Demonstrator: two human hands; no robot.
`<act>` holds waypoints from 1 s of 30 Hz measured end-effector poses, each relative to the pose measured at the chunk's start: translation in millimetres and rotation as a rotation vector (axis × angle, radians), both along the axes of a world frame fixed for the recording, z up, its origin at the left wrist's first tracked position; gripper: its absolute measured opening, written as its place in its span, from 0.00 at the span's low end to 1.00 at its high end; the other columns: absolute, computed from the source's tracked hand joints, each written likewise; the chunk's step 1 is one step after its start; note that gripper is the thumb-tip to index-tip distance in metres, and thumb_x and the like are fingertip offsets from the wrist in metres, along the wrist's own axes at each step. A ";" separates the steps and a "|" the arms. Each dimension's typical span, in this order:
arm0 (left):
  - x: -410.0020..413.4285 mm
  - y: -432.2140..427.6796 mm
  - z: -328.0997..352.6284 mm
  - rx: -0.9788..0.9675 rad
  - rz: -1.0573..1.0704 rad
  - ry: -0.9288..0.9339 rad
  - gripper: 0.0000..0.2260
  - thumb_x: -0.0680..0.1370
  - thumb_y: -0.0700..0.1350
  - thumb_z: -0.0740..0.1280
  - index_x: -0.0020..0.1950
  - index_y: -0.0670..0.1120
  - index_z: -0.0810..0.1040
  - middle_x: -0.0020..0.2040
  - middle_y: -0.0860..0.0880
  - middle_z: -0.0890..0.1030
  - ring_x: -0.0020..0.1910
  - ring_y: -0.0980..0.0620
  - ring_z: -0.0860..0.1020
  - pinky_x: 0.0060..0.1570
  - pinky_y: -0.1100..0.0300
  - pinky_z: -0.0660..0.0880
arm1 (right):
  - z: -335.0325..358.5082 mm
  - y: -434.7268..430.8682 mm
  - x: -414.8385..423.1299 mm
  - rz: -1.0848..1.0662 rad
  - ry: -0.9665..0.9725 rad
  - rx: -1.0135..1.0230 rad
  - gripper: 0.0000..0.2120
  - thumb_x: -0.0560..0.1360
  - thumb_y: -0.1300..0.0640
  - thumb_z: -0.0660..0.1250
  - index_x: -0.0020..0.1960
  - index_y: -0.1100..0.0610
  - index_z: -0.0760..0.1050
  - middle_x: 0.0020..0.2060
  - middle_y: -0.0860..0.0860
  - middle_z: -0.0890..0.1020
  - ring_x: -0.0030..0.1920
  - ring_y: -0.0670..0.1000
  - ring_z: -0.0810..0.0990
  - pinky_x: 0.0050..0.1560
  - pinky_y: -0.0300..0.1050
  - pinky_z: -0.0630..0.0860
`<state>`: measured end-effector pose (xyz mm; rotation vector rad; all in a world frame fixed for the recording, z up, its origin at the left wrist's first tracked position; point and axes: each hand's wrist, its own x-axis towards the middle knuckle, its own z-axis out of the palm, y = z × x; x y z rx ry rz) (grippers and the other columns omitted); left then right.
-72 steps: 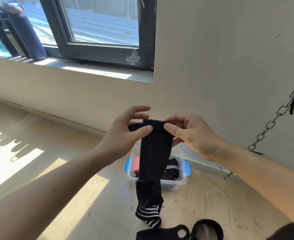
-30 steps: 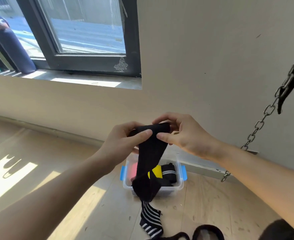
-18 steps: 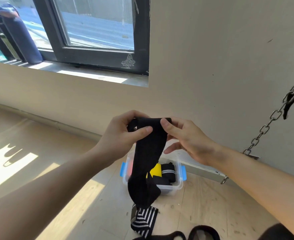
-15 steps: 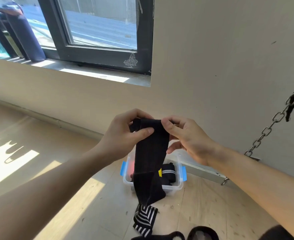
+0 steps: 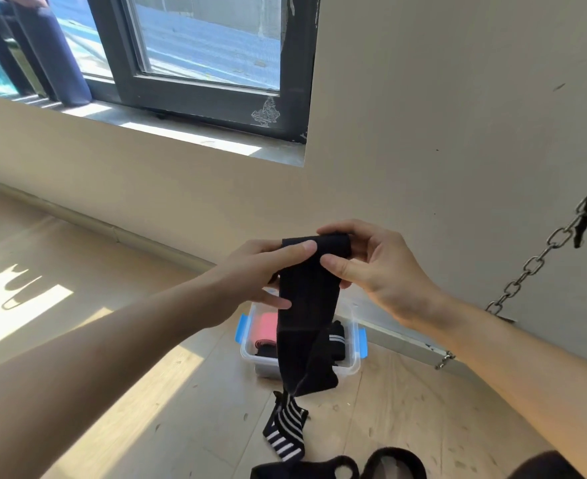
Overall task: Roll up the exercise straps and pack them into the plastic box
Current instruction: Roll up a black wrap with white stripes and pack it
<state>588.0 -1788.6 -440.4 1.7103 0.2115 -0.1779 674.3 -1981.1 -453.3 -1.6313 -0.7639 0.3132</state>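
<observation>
The dark window frame bears a white printed mark which we cannot read. On the wooden floor stands the clear plastic box, with rolled straps inside. In front of it hangs the black strap. Our left hand and right hand both close their grip on its top end, thumbs in front.

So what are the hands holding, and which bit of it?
The black strap, by its top end: the left hand and the right hand each pinch one side. Its striped end hangs below.
</observation>
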 end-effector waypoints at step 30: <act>-3.1 -2.1 -9.4 -0.086 -0.032 -0.035 0.16 0.81 0.55 0.66 0.67 0.50 0.79 0.59 0.47 0.85 0.55 0.44 0.85 0.43 0.55 0.82 | 5.3 -2.6 -2.3 -0.099 0.189 0.049 0.11 0.77 0.54 0.70 0.57 0.55 0.82 0.48 0.53 0.87 0.47 0.48 0.85 0.34 0.41 0.78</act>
